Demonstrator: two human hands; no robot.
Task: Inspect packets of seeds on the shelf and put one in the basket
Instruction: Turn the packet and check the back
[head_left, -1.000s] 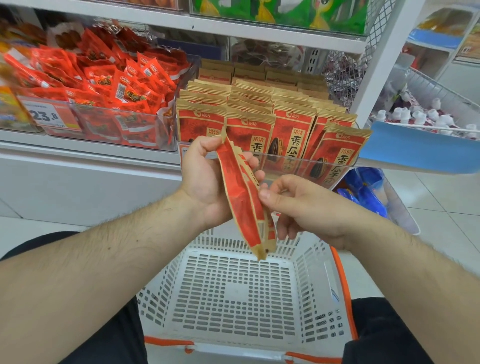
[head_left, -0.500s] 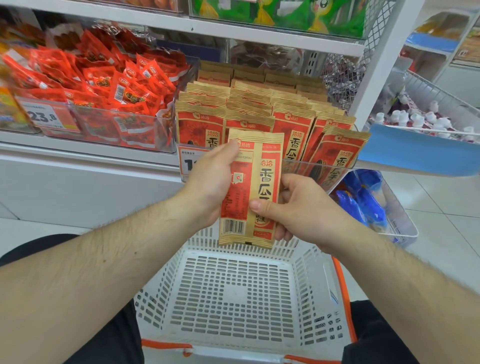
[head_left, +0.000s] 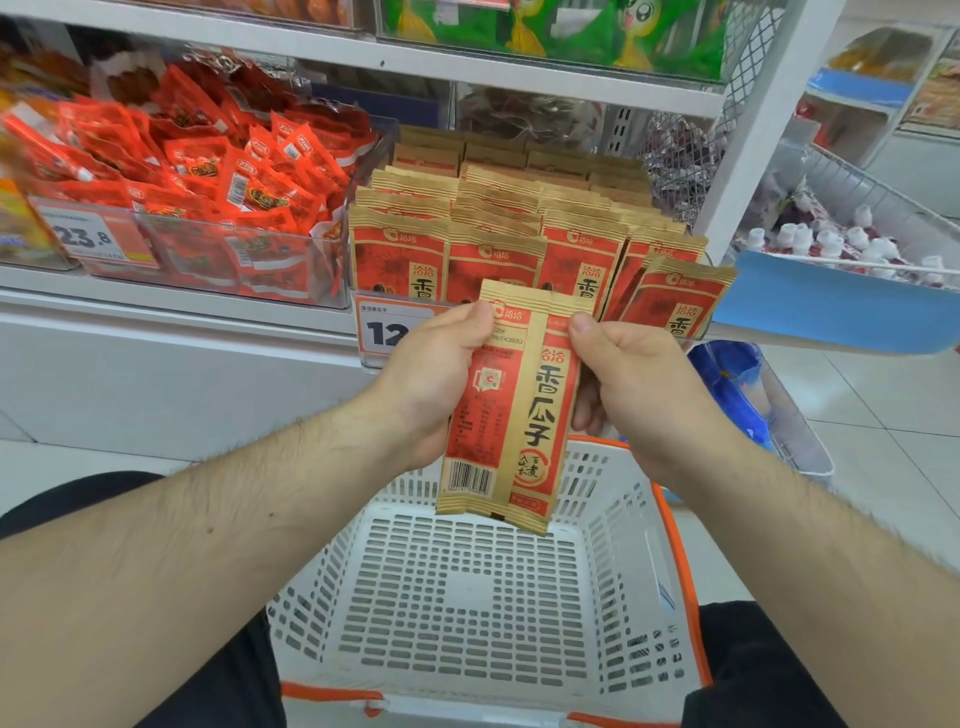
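- A second ago the packet (head_left: 511, 400) was edge-on to me, twisted between both hands; now it has been turned flat, its printed back with the barcode facing my camera.
- It has also come up a little, and the right hand (head_left: 631, 395) has moved from the lower side edge to the top right corner.
- The left hand (head_left: 441, 384) has its grip closed on the top left corner and left edge, thumb over the front; the right hand's grip is closed on the top right corner, thumb on the face.
- I read this as the inspecting step near its end: both faces have been shown, so I judge that only the drop is left.
- The packet hangs in the air in front of the shelf (head_left: 171, 306), above the far rim of the basket (head_left: 467, 597) and apart from it; nothing lies in the basket.
- Its long axis runs nearly upright, tilted slightly: the top seal points up toward the shelf rows (head_left: 498, 218), the bottom seal points down at the basket, shifted a bit right.
- Barcode sits at the lower left, the large characters read top to bottom.
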